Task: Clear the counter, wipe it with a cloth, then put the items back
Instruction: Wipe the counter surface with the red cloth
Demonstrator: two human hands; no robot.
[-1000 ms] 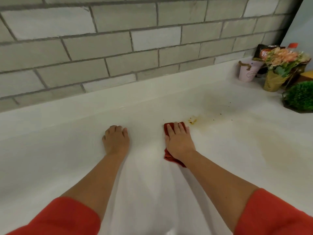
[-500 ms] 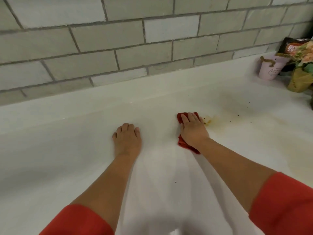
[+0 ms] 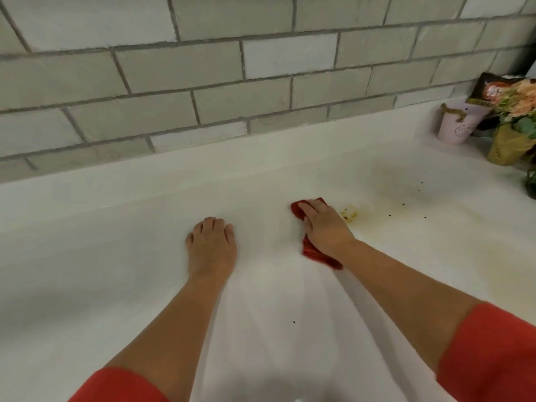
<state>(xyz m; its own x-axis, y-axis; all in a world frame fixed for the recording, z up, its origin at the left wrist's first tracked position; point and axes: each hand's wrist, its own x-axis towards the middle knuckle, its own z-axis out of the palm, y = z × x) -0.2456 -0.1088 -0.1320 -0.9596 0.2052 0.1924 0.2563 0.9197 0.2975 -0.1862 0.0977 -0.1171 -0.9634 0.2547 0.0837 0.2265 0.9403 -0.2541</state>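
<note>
Mid-frame, we are wiping: our right hand presses flat on the red cloth on the table, while our left hand rests released, grasping nothing. Next, we judge, the cloth must sweep across the yellow stain just to its right in the frame.

Right hand flat on red cloth on white counter, yellowish stain just right of its fingers, left hand with curled fingers resting on the counter well left of the cloth, pink pot and flowers far right.
</note>
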